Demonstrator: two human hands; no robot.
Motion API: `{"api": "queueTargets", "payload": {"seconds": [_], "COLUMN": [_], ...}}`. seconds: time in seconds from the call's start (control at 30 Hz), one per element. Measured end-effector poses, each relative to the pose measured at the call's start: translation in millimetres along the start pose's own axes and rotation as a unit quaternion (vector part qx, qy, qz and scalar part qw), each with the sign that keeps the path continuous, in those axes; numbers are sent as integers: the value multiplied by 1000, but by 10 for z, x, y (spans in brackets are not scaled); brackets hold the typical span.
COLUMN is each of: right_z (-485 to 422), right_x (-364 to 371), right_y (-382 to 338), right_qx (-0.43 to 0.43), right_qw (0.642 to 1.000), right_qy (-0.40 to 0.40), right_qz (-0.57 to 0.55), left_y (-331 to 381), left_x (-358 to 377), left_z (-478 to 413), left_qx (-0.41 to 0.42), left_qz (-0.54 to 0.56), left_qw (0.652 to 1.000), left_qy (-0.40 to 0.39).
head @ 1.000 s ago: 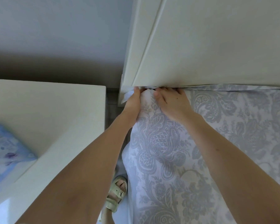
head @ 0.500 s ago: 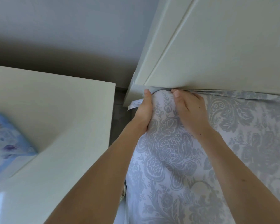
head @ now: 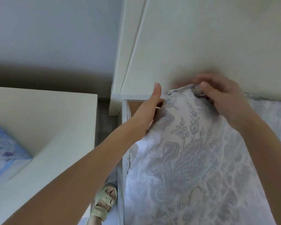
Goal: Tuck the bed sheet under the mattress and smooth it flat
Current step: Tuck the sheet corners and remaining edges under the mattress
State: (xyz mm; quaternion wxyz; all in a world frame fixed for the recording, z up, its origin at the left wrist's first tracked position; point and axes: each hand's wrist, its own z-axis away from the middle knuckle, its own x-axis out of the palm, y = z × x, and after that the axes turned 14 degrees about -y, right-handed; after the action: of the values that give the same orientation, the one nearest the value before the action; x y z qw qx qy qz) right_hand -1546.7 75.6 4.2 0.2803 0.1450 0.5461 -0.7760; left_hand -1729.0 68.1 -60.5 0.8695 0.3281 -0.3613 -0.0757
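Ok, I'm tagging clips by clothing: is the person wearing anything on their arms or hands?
No. The left forearm and right forearm are bare in view, with no sleeves, watch or bracelet. The left hand shows no glove or ring; the right hand is ungloved but blurred, so rings cannot be ruled out.

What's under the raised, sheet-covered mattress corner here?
The white bed frame corner and a patch of brown base board show. The left hand and the draped sheet cover the rest.

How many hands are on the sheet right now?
2. The left hand is at the sheet corner's left side, fingers hidden beneath; the right hand pinches its top edge by the headboard.
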Motion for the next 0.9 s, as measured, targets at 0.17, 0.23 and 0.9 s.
{"api": "queueTargets", "payload": {"seconds": [0.17,0.23,0.9], "right_z": [62,90,-313], "right_x": [-642,-743,-131], "right_y": [-379,-506,-286], "right_qx": [109,117,212], "right_qw": [930,880,953], "right_qy": [-173,-175,-208], "right_qz": [304,425,56], "left_y": [255,287,179], "left_x": [386,454,338], "left_z": [258,299,263], "left_qx": [-10,-18,52], "left_qz": [-82,-84,-44], "left_qw": [997,996,998], "left_qy": [-13,-17,-3]}}
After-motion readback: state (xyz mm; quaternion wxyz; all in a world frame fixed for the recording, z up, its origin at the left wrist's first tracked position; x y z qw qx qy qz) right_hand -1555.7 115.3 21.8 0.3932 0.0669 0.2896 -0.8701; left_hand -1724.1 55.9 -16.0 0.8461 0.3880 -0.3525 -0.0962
